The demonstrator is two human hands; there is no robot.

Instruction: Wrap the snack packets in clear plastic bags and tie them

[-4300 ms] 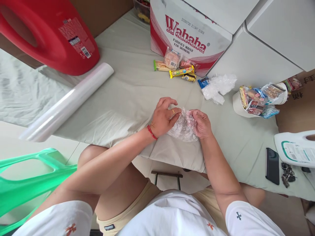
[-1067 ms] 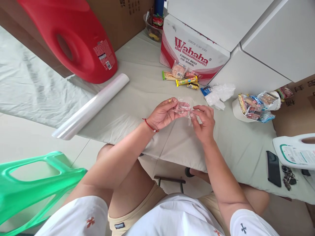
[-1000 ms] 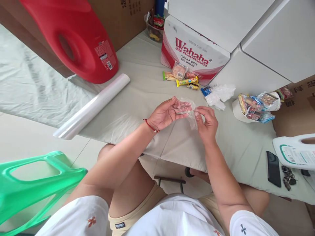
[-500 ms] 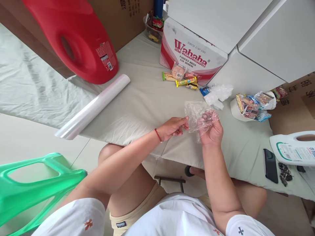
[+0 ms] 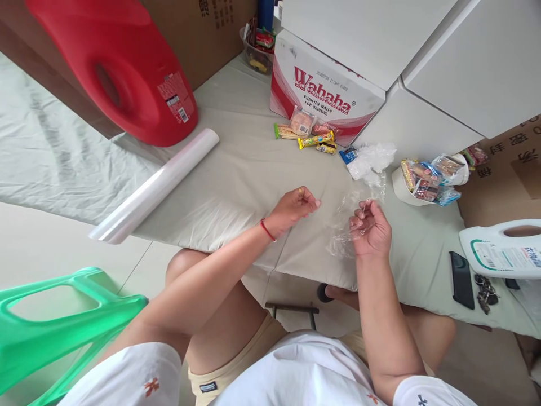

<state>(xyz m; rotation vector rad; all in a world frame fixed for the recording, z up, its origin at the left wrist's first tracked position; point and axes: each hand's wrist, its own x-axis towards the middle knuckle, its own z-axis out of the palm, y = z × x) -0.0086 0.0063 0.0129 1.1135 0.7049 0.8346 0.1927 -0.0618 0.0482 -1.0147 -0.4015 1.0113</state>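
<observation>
My right hand (image 5: 372, 228) is closed on a crumpled sheet of clear plastic film (image 5: 340, 231), which hangs to the left of the fingers over the cloth. To the left of the film, my left hand (image 5: 296, 208) has its fingers curled and thumb and forefinger pinched together. I cannot make out whether anything thin is between them. A roll of clear film (image 5: 156, 186) lies slantwise on the cloth at left. Beyond my right hand lies a pile of crumpled clear plastic (image 5: 372, 160), with a blue packet (image 5: 349, 155) beside it.
Wrapped snacks (image 5: 310, 132) lie before a Wahaha carton (image 5: 325, 84). A white tub (image 5: 403, 189) of snacks stands at right, near a phone (image 5: 461, 280), keys (image 5: 486, 294) and a white jug (image 5: 502, 248). A red jug (image 5: 139, 84) and green stool (image 5: 80, 299) are at left.
My hands have drawn apart. The right moved slightly right with the film, and the left moved up and left, off the film's edge. The camera view shifted slightly.
</observation>
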